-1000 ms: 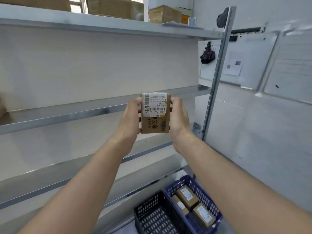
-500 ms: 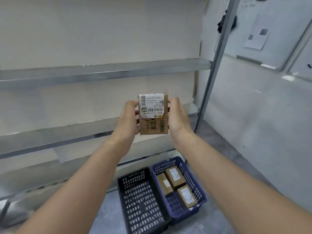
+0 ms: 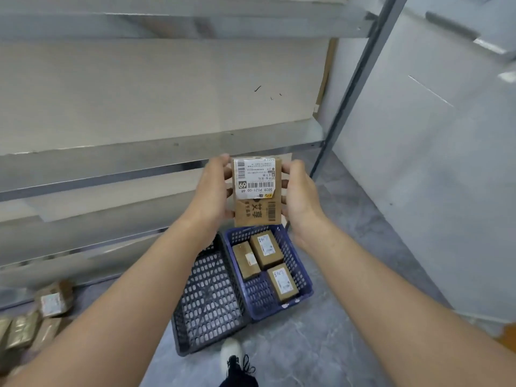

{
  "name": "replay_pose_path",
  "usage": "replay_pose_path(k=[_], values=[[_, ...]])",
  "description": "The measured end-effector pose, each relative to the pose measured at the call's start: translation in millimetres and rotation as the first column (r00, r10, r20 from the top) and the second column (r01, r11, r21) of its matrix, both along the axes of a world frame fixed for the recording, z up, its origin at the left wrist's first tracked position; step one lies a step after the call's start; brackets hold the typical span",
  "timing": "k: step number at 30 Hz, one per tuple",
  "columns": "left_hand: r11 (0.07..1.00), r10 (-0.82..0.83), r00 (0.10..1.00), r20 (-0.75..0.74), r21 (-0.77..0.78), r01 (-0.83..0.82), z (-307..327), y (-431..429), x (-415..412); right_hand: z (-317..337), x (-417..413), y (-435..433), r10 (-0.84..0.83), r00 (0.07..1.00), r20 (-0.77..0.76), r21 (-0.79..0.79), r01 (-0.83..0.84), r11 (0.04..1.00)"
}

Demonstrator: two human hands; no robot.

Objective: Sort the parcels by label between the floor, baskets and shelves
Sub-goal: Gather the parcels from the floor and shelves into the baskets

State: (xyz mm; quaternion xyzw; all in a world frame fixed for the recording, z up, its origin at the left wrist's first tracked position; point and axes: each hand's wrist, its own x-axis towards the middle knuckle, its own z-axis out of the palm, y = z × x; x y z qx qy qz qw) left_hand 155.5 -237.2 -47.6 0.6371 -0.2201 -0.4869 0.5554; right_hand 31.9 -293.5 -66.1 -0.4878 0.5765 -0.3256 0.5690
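I hold a small brown cardboard parcel [image 3: 257, 191] with a white label marked 69 upright in front of me. My left hand [image 3: 213, 191] grips its left edge and my right hand [image 3: 300, 196] grips its right edge. Directly below on the floor stands a blue basket [image 3: 303, 291] holding three brown labelled parcels [image 3: 265, 250]. A black basket [image 3: 209, 303] stands against its left side with nothing visible inside. Metal shelves [image 3: 111, 160] run across behind the parcel.
Several brown parcels [image 3: 53, 301] lie piled on the grey floor at the lower left. A metal shelf upright [image 3: 346, 90] rises at the right, beside a white wall. My shoe [image 3: 231, 356] shows below the black basket.
The view has tilted down from the upper shelves toward the floor. The parcel has stayed in both hands and now hangs just above the blue basket. The floor parcels came into view.
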Motion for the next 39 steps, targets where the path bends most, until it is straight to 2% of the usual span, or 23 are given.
replay_pose_path(k=[5,12,21,29,35,39], values=[[0.998,0.002,0.997,-0.078,0.066,0.004,-39,-54,6,-35,4,-55,-0.013,0.996,-0.092,0.047,0.017,0.999],[0.993,-0.014,0.995,-0.101,0.115,0.025,-70,-99,3,-68,1,-102,-0.02,0.993,-0.119,0.127,0.035,0.991],[0.976,0.095,0.993,-0.065,0.203,-0.08,-121,-142,-32,-130,-24,-160,0.118,0.988,-0.103,0.24,-0.09,0.966],[0.879,0.347,0.933,-0.098,0.382,-0.287,-213,-171,-98,-239,-77,-211,0.369,0.928,-0.045,0.395,-0.323,0.86],[0.784,0.501,0.85,-0.165,0.502,-0.365,-315,-183,-125,-348,-106,-221,0.405,0.914,-0.038,0.497,-0.334,0.801],[0.76,0.499,0.848,-0.179,0.561,-0.329,-397,-175,-126,-427,-116,-203,0.436,0.897,-0.076,0.538,-0.331,0.775]])
